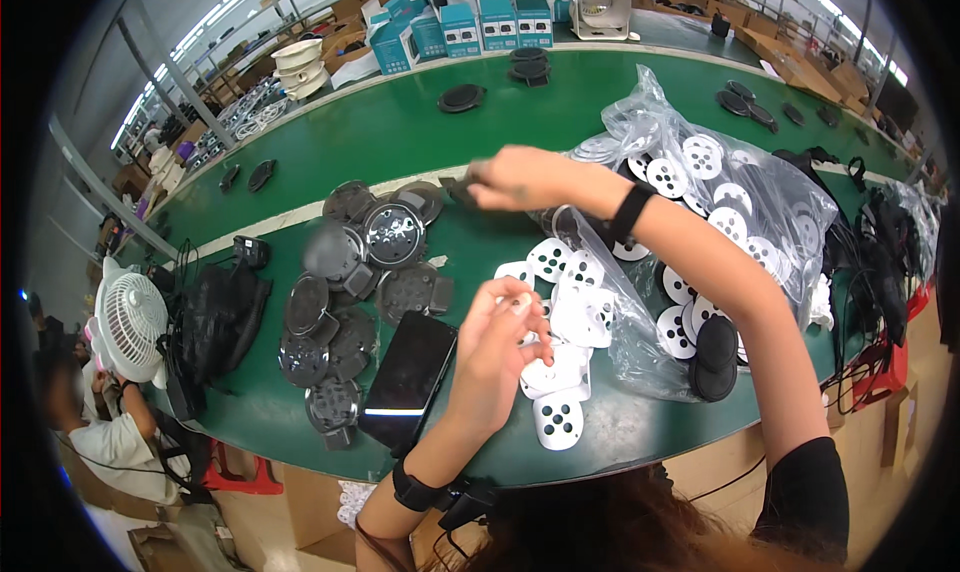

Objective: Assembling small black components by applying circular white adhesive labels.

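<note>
My right hand (520, 180) reaches across to the far side of the table, its fingers closed on a dark piece (460, 191), blurred, at the edge of a group of black round housings (394, 234). My left hand (492, 347) is held palm up and curled beside a pile of white round plates with dark holes (558, 420). Something white shows at its fingertips, but I cannot make out what it is. Left of that hand lies a black phone-like slab (408, 377) with a bright strip. Two black oval pads (714, 360) rest on a plastic bag.
A clear plastic bag (640, 347) full of white plates covers the right side. Beyond runs a green conveyor belt (360, 122) carrying dark round pieces (461, 98). Blue boxes (460, 30) stand behind it. A white fan (132, 315) and black cables flank the left; another person sits there.
</note>
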The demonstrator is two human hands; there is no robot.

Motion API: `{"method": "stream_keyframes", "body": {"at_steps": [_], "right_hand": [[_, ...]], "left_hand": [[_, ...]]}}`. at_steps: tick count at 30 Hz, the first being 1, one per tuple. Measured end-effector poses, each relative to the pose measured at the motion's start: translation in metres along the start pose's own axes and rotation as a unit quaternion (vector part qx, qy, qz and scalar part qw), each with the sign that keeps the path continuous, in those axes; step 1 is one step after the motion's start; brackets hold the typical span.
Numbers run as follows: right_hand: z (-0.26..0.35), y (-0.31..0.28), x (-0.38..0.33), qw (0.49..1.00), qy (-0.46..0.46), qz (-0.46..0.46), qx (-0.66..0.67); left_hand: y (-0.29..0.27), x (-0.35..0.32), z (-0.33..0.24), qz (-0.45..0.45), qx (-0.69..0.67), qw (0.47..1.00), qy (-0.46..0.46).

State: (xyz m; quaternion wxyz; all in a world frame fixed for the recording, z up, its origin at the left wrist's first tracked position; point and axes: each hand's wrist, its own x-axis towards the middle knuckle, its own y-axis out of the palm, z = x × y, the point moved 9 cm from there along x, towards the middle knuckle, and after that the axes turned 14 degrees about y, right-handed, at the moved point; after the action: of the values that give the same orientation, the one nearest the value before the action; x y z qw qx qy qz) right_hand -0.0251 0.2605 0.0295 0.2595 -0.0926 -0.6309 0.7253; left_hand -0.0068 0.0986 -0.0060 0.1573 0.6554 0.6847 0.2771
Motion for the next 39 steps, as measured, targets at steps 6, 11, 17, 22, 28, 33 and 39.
{"method": "stream_keyframes", "body": {"at_steps": [6, 11, 17, 22, 28, 33, 39], "right_hand": [[0.001, -0.074, -0.063, 0.872, 0.147, 0.038, 0.465], [0.024, -0.061, -0.115, 0.892, 0.113, 0.136, 0.415], [-0.046, -0.081, -0.181, 0.945, 0.274, 0.037, 0.176], [-0.055, -0.047, -0.212, 0.934, 0.318, 0.150, 0.058], [-0.060, -0.031, -0.213, 0.958, 0.256, 0.101, -0.080], [-0.057, -0.040, -0.200, 0.959, 0.270, 0.073, -0.045], [-0.051, -0.054, -0.196, 0.984, 0.170, 0.028, -0.033]], "left_hand": [[-0.003, 0.005, -0.020, -0.019, 0.032, 0.996, 0.081], [0.013, 0.005, -0.014, 0.030, 0.060, 0.996, 0.062], [-0.002, 0.010, -0.013, 0.011, 0.056, 0.994, 0.097], [0.001, 0.006, -0.006, 0.038, 0.032, 0.997, 0.064], [0.005, 0.007, -0.014, -0.001, 0.071, 0.995, 0.067], [0.001, 0.007, -0.014, -0.008, 0.071, 0.995, 0.074], [0.005, 0.006, -0.014, 0.012, 0.067, 0.995, 0.075]]}}
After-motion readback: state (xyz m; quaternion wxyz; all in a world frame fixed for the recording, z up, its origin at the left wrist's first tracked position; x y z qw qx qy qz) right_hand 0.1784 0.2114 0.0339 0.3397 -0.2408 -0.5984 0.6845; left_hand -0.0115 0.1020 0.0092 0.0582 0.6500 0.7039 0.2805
